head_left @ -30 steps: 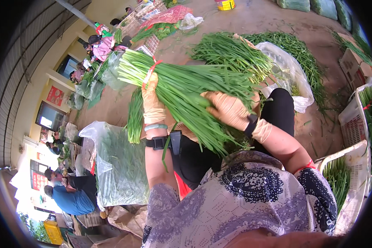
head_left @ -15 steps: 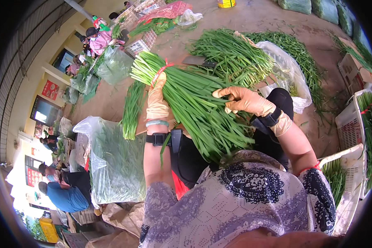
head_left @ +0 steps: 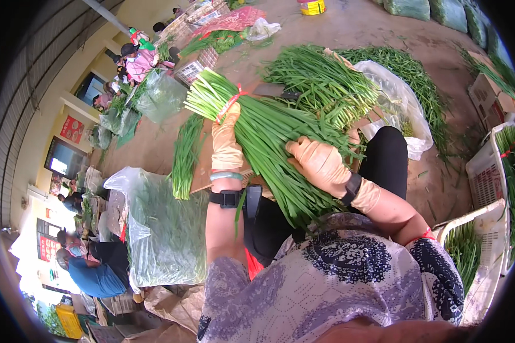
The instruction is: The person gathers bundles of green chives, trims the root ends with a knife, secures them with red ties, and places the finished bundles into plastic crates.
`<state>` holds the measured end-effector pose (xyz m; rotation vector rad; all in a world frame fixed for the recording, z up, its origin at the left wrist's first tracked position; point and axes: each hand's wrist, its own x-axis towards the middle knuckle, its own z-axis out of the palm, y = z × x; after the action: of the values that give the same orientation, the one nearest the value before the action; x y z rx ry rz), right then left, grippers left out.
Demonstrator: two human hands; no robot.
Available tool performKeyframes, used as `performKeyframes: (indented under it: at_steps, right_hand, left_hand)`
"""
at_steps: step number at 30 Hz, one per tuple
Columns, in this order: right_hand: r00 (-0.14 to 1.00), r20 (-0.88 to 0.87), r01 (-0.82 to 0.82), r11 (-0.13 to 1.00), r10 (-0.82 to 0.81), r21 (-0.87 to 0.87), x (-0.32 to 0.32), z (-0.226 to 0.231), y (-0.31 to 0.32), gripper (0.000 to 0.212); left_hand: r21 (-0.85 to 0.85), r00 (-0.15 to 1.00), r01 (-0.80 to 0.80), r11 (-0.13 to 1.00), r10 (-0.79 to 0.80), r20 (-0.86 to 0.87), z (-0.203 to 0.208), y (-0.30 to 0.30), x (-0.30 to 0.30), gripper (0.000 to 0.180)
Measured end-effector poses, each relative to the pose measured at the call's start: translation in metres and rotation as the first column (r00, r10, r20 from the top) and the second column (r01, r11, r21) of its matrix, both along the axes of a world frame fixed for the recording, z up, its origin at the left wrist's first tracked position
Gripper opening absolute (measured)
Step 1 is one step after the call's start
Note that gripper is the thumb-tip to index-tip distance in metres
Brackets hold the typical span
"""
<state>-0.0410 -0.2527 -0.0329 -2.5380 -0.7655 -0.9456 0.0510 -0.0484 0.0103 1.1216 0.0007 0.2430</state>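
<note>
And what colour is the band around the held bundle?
The band is red; it shows best in the head view.

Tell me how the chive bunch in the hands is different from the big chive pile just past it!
The chive bunch has a red tie around it; the chive pile shows none.
The left hand holds the chive bunch; no hand is on the chive pile.
The chive bunch's pale ends point up and left; the chive pile's point down and right.
Both have long green leaves and paler ends.
</note>
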Motion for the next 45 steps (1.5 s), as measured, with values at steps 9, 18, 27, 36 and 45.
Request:
performKeyframes:
  at_steps: [9, 18, 27, 36, 45]
  right_hand:
    - [0.998, 0.04, -0.047, 0.999, 0.047, 0.003, 0.026, -0.004, -0.005, 0.022]
    - [0.578, -0.587, -0.082, 0.756, 0.567, 0.65, 0.042, -0.006, -0.021, 0.021]
    - [0.367, -0.37, -0.008, 0.401, 0.854, 0.916, 0.031, 0.003, -0.025, 0.013]
    - [0.874, 0.015, 0.419, 0.74, -0.485, -0.525, -0.01, 0.035, -0.093, 0.022]
    - [0.979, 0.13, -0.147, 0.987, 0.155, -0.073, 0.048, 0.037, -0.014, 0.033]
  left_hand:
    - [0.016, 1.0, -0.013, 1.0, 0.013, -0.006, 0.001, -0.002, -0.007, 0.031]
    - [0.092, 0.997, -0.032, 0.995, 0.026, 0.066, 0.0, -0.001, -0.004, 0.032]
    - [0.064, 0.994, -0.08, 0.995, 0.076, 0.074, -0.006, 0.007, 0.004, 0.038]
    - [-0.068, 0.997, -0.058, 0.996, 0.062, 0.056, 0.027, 0.014, -0.029, 0.026]
    - [0.049, 0.988, -0.151, 0.987, 0.149, 0.052, 0.044, -0.005, -0.042, 0.036]
